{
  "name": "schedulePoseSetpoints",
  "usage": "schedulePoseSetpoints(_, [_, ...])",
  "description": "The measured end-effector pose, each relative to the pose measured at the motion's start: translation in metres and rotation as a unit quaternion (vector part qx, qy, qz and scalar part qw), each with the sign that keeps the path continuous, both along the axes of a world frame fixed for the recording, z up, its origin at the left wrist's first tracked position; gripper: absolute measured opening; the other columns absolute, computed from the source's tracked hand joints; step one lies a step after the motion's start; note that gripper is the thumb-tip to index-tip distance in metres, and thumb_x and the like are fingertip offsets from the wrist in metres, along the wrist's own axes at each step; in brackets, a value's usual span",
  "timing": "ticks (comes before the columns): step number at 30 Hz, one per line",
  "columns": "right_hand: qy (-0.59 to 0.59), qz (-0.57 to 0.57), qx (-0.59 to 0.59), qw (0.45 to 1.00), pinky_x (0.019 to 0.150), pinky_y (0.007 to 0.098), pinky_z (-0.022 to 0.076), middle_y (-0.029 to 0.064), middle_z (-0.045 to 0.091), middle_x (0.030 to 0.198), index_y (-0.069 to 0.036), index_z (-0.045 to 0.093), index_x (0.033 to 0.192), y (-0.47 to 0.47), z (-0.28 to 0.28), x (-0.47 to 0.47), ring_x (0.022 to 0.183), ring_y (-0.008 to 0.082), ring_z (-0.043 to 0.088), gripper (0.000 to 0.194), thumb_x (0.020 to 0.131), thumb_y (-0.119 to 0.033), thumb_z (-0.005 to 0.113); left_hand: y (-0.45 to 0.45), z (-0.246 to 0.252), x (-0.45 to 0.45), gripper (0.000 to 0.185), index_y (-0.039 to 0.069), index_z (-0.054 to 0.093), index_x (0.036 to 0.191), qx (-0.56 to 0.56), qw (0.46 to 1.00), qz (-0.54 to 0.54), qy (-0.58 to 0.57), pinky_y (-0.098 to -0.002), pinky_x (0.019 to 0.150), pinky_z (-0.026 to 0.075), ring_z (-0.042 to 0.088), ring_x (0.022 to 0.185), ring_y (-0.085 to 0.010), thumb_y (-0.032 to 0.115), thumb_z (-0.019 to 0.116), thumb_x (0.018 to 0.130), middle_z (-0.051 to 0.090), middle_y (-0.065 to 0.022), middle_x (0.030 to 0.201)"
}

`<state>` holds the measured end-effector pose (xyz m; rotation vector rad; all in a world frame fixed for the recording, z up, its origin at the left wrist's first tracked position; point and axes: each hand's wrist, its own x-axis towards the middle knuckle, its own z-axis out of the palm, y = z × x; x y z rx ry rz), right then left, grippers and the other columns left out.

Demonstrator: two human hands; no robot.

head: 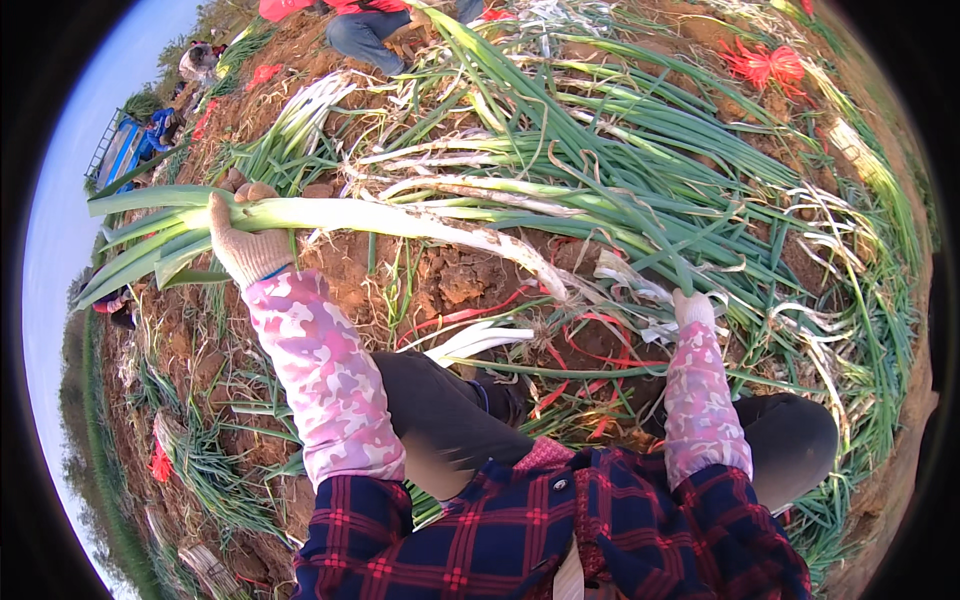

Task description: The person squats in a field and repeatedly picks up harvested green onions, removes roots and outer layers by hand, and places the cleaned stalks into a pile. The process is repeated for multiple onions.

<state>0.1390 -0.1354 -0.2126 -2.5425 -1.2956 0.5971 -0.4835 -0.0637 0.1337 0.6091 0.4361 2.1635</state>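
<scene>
My left hand, in a beige knit glove, is closed around one thick green onion where its white stalk meets the leaves. The stalk points right, ending in soil-stained roots, and the green leaves fan out to the left. My right hand, also gloved, is low on the right with its fingers mostly hidden; a long green onion leaf runs down into its grip. Beyond both hands lies a loose heap of green onions. Several clean white stalks lie by my knee.
Red plastic ties lie tangled on the soil between my legs, and a red bunch of ties sits far right. Another person in jeans crouches ahead. Bundled onions are on the left, and a blue vehicle stands farther off.
</scene>
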Motion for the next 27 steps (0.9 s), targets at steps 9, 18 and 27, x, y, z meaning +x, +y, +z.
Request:
schedulePoseSetpoints(9, [0.003,-0.039,-0.101,0.994,0.093,0.0480,0.0551,0.0256,0.073,0.111,-0.001,0.071,0.121,-0.016,0.069,0.012,0.106,0.0399,0.071,0.064,0.082,-0.052,0.074,-0.033,-0.006,-0.048,0.037,-0.009,0.054,0.117,0.063,0.993,-0.079,-0.057,-0.0318,0.074,0.054,0.057,0.077,-0.0188,0.023,0.061,0.100,0.054,-0.0071,0.089])
schedulePoseSetpoints(18, [0.140,0.292,0.358,0.876,0.107,0.0453,0.0455,0.0200,0.060,0.136,-0.005,0.057,0.138,0.029,0.217,-0.189,0.125,0.0377,0.058,0.061,0.092,-0.045,0.069,-0.007,0.001,0.009,0.035,-0.004,0.056,0.115,0.035,0.998,-0.044,-0.020,-0.0300,0.069,0.055,0.057,0.078,-0.0171,0.026,0.065,0.099,0.058,-0.0104,0.101])
schedulePoseSetpoints(27, [0.220,0.487,0.238,0.811,0.084,0.0494,0.0526,0.0195,0.070,0.097,-0.009,0.064,0.118,0.016,0.250,-0.276,0.095,0.0408,0.069,0.041,0.098,-0.044,0.061,-0.003,0.012,0.064,0.044,-0.010,0.056,0.114,0.068,0.983,-0.160,-0.061,-0.0281,0.068,0.054,0.054,0.066,-0.0142,0.027,0.072,0.095,0.055,-0.0045,0.076])
